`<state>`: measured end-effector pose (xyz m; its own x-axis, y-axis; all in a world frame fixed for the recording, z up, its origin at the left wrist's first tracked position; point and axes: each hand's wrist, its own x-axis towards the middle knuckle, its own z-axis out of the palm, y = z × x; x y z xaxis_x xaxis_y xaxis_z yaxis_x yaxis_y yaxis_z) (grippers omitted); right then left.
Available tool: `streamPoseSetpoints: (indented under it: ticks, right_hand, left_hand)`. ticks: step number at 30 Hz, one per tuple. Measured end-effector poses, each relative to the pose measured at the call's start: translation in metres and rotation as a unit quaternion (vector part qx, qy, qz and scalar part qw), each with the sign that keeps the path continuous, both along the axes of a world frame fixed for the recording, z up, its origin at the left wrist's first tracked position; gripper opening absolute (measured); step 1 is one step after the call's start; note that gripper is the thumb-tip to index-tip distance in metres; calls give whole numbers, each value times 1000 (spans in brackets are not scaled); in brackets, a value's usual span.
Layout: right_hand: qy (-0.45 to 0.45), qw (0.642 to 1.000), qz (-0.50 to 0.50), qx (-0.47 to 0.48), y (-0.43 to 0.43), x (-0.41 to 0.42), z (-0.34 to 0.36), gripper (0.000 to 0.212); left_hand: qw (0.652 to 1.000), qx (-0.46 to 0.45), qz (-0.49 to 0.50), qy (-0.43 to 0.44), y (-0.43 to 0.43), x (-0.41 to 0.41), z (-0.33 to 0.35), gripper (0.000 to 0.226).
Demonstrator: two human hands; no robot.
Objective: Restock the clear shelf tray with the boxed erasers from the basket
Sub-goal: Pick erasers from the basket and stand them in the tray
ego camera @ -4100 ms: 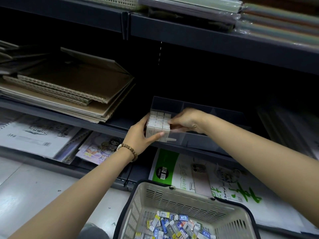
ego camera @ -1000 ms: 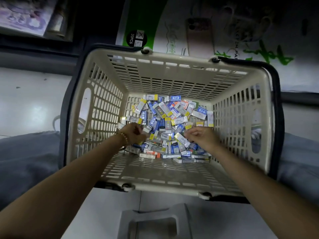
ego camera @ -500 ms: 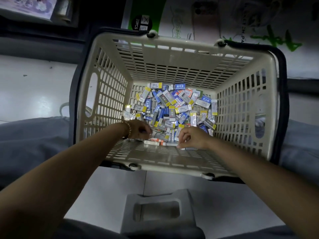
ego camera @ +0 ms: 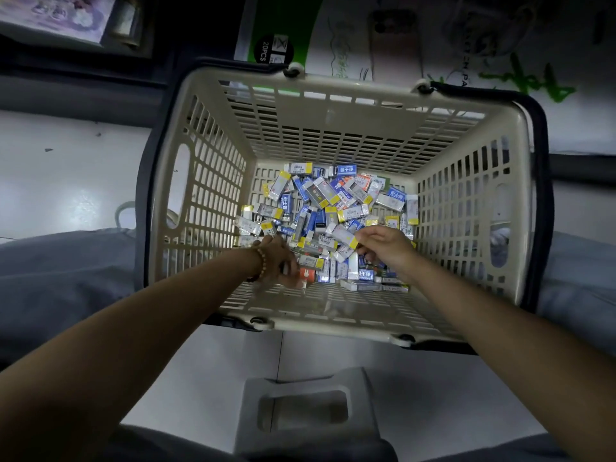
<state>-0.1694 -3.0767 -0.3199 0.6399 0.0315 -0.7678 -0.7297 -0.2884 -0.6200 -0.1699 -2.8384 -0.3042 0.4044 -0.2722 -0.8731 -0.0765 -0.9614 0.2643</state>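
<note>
Right hand higher among erasers

A cream slatted basket with dark handles sits on the pale floor, and everything groups around it. Heaped on its bottom are the boxed erasers, mostly blue, white and yellow. The left hand, a bead bracelet at its wrist, reaches into the heap's near left side, blurred. The right hand pinches a yellow-ended box near the middle. A grey stool stands just nearer than the basket.
</note>
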Motion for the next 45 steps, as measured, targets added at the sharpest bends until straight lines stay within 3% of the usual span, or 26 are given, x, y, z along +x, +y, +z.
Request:
streamPoseSetpoints:
  ticks: [2, 4, 7, 8, 11, 15, 20, 23, 25, 28, 31, 35, 37, 39, 42, 45]
  right_hand:
    - [0, 1000, 7, -15, -4, 1, 1, 21]
    - [-18, 996, 68, -54, -9, 1, 1, 18]
    - [-116, 979, 76, -148, -19, 10, 2, 17]
    - [-145, 973, 53, -174, -23, 16, 2, 20]
    - [-154, 954, 74, -247, -33, 38, -2, 35]
    - [-127, 938, 123, -299, -28, 52, -13, 37]
    - [-56, 951, 67, -296, -17, 47, -20, 33]
    - [-49, 975, -62, -207, -21, 42, -11, 36]
    - [-55, 987, -95, -116, -21, 39, 3, 39]
    - [-58, 998, 14, -10, -7, 36, 26, 35]
    - [-45, 996, 75, 17, 8, 36, 34, 26]
    - [-45, 999, 13, 25, 4, 41, 27, 24]
    - [-54, 997, -45, -6, 1, 45, 17, 23]
    - [-45, 988, -136, -55, -2, 52, 4, 26]
    - [16, 980, -186, -65, 1, 63, -9, 37]
    - [37, 974, -212, -63, 9, 71, -16, 44]
  left_hand:
    - [998, -53, 31, 32, 0, -2, -5, 35]
    - [987, -105, 102, 65, 0, -5, -8, 25]
    - [967, -164, 185, 64, 4, 1, -13, 9]
    - [955, -199, 216, 49, 6, 5, -12, 15]
    - [900, -257, 350, 38, 10, 19, -3, 23]
    - [773, -301, 538, 149, 4, 33, 2, 25]
    - [739, -260, 604, 145, -10, 42, 1, 26]
    - [696, -280, 647, 140, -20, 46, 0, 24]
    - [682, -299, 654, 134, -32, 47, 0, 25]
    - [685, -320, 636, 156, -54, 46, 1, 31]
    - [681, -320, 637, 166, -68, 44, 0, 33]
    - [607, -349, 689, 187, -68, 43, -2, 25]
    - [620, -352, 678, 178, -63, 44, -6, 31]
    - [634, -342, 674, 163, -57, 45, -12, 24]
    - [622, -315, 702, 146, -51, 47, -20, 10]
    - [629, -300, 706, 123, -50, 52, -25, 24]
